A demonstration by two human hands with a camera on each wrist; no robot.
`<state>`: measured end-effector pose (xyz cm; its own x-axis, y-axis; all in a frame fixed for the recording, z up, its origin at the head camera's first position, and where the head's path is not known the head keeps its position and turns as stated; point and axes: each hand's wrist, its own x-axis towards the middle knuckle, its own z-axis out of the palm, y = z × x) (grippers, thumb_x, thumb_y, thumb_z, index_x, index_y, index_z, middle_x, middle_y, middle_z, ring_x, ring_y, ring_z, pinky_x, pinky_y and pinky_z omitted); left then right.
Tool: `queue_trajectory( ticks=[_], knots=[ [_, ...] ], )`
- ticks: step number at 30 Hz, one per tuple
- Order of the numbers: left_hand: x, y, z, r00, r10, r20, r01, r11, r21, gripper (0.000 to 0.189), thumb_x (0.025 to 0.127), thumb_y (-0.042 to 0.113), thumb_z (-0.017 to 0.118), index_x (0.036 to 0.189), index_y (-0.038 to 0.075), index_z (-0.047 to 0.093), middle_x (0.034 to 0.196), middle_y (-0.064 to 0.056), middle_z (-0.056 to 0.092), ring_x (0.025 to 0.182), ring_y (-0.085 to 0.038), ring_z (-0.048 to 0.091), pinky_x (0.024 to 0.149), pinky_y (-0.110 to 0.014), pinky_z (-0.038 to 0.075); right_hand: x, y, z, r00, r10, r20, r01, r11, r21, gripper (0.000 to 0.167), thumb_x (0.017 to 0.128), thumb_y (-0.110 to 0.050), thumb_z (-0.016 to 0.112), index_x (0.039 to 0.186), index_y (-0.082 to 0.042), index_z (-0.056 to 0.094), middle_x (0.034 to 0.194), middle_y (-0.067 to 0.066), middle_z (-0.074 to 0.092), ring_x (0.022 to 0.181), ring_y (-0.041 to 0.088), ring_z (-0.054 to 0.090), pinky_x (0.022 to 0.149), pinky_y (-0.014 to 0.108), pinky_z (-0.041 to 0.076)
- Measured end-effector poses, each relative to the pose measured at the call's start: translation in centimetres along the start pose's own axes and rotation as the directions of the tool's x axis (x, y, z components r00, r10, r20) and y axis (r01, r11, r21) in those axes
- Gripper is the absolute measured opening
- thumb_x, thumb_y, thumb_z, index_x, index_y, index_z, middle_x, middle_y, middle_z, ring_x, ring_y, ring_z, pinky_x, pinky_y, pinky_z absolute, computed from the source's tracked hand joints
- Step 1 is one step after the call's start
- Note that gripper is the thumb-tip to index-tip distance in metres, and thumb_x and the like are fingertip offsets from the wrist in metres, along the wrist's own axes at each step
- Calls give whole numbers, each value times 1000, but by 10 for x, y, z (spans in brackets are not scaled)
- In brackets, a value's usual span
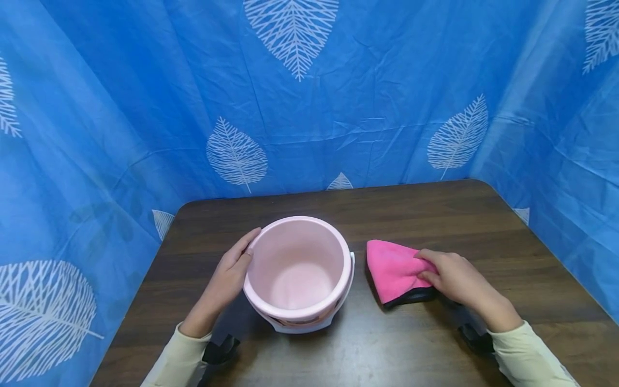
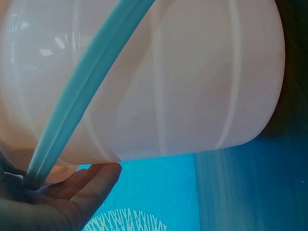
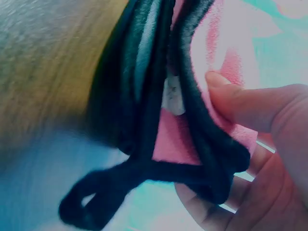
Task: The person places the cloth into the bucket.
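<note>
A pale pink bucket (image 1: 297,312) stands upright near the middle of the table, its mouth upward and its inside showing no contents. My left hand (image 1: 234,269) rests against its left side by the rim, with fairly straight fingers; in the left wrist view those fingers (image 2: 98,185) touch the wall near the bucket's handle (image 2: 82,89). To the right of the bucket, my right hand (image 1: 456,279) pinches a folded pink cloth (image 1: 391,266) with black edging between thumb and fingers. A black hanging loop (image 3: 91,199) and a small white label (image 3: 173,96) show on the cloth.
The brown wooden table (image 1: 387,349) has rounded far corners. A blue curtain (image 1: 362,97) with white leaf prints hangs behind it and along both sides. Black straps (image 1: 476,338) sit at both wrists.
</note>
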<state>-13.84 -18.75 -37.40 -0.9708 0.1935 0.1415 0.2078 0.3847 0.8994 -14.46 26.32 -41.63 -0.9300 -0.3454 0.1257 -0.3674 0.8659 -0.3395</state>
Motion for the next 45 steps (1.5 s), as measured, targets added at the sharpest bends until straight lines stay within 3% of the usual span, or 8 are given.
queue_trajectory(
  ticks=[20, 28, 36, 45],
  knots=[
    [1, -5, 0, 1000, -4, -11, 4, 999, -39, 48, 109, 10, 34, 156, 1, 35, 161, -15, 35, 146, -32, 36, 115, -46, 32, 4, -18, -28, 993, -38, -116, 42, 999, 30, 39, 81, -8, 85, 117, -3, 69, 86, 3, 68, 65, 14, 51, 58, 30, 51],
    [0, -5, 1, 1000, 7, -12, -7, 999, -51, 48, 109, 9, 34, 155, 0, 35, 160, -16, 36, 145, -33, 37, 113, -44, 34, 4, -24, -39, 982, -78, -171, 83, 996, 24, 41, 80, -6, 85, 118, -2, 69, 91, 7, 71, 66, 15, 53, 60, 32, 53],
    [-1, -5, 3, 1000, 10, -24, -11, 999, -53, 47, 109, 11, 34, 155, 2, 36, 160, -15, 37, 144, -33, 39, 112, -44, 36, 8, -32, -51, 979, -89, -184, 97, 994, 39, 41, 81, -4, 84, 119, -4, 69, 83, 0, 64, 66, 15, 51, 58, 29, 49],
    [-3, -5, 4, 999, 13, -30, -15, 997, -81, 47, 110, 13, 34, 155, 3, 37, 160, -17, 36, 145, -33, 37, 112, -43, 35, 12, -39, -58, 954, -159, -255, 172, 985, 29, 43, 79, -1, 84, 119, -4, 69, 84, 0, 64, 65, 13, 49, 54, 25, 45]
  ],
)
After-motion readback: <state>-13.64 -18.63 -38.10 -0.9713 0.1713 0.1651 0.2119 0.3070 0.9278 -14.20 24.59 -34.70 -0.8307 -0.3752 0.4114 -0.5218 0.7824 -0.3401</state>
